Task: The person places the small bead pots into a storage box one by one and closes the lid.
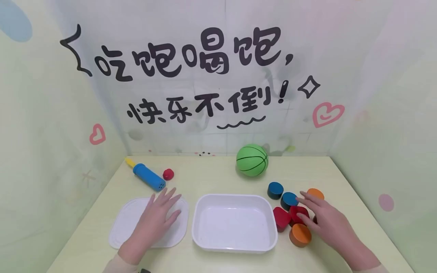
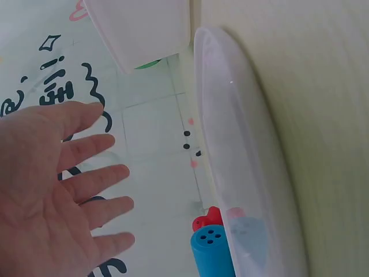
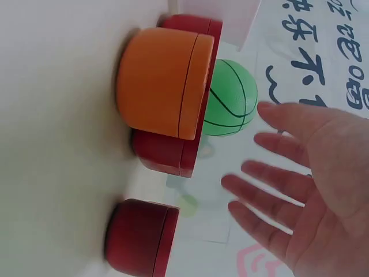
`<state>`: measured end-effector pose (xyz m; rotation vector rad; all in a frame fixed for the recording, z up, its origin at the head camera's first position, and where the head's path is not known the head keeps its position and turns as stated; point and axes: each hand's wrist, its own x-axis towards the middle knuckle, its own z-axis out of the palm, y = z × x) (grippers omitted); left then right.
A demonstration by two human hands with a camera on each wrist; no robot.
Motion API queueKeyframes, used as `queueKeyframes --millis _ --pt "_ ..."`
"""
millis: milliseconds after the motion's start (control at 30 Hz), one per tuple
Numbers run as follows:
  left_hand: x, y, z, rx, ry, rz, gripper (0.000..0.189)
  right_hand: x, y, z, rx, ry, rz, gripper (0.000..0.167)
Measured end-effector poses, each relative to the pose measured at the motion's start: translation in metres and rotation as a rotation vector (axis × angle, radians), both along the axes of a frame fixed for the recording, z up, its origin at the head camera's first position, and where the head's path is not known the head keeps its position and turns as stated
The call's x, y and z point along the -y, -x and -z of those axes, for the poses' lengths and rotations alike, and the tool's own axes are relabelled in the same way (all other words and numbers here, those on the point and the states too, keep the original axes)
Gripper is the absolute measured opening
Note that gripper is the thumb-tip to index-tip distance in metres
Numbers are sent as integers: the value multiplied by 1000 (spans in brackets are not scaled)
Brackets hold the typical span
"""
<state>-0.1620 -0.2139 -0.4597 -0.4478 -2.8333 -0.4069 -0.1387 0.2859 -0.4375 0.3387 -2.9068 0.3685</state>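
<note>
My left hand [image 1: 153, 220] hovers over a white lid [image 1: 123, 223] with its fingers spread, holding nothing. The left wrist view shows a gap between that hand and the lid [image 2: 253, 167]. To the right, my right hand [image 1: 329, 222] is above a group of small round and rounded-square tins, its fingers loosely extended and holding nothing. Under and around it are a red tin [image 1: 282, 218], an orange tin [image 1: 300, 235] and a blue tin [image 1: 289, 200]. Another dark red tin [image 3: 141, 236] appears in the right wrist view, mostly hidden by the hand in the head view.
Between the hands stands a white rectangular tub [image 1: 235, 229] with nothing in it. A green ball [image 1: 252, 160] sits at the back. Behind the lid lie a blue hand pump [image 1: 149, 176] with a yellow end and a small red object [image 1: 168, 174]. Printed cloth walls enclose the table.
</note>
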Motion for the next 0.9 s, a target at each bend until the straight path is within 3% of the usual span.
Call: queueKeyframes --millis 67,200,333,433,900 --pt "-2 -3 2 23 -63 54 48 -1 -7 0 22 64 -10 44" --pt "-6 -10 6 63 -157 155 45 -4 -18 1 145 167 13 33" --pt "-11 -16 9 69 -182 250 44 -8 -24 2 271 198 36 34" --pt "-13 -18 11 82 -182 281 43 -10 -28 5 328 203 48 38" --pt "-18 -19 15 58 -190 320 36 -13 -35 26 264 187 67 52"
